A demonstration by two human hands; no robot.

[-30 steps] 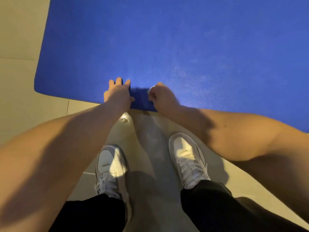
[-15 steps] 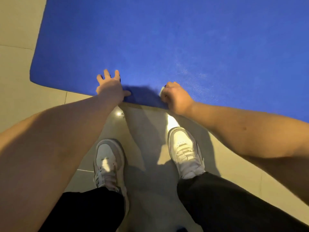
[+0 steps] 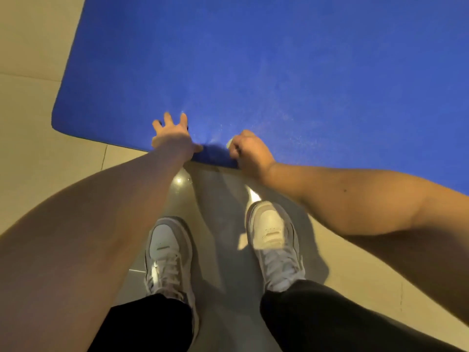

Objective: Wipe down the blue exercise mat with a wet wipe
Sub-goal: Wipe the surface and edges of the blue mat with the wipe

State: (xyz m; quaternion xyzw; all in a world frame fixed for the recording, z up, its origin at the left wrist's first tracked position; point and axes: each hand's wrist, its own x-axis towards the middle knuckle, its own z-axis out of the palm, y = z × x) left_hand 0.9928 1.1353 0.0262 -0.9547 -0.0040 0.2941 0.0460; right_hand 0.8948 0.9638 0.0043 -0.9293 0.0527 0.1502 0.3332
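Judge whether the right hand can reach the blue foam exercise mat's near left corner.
Probably not directly: the left hand presses the near edge of the blue foam exercise mat, between that corner and the right hand gripping a white wipe.

I saw a plain blue mat [image 3: 279,72], a beige tiled floor [image 3: 30,161], white-and-grey shoes [image 3: 166,250] and black trousers [image 3: 317,318]; the wipe [image 3: 229,143] looked whitish, perhaps.

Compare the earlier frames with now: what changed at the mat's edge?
The right hand, gripping the wipe, slid right along the near edge of the mat, then came back toward the left hand. The left hand's fingers went from close together to splayed. Unchanged: the left hand presses the mat in about the same place, and the wipe stays in the right hand.
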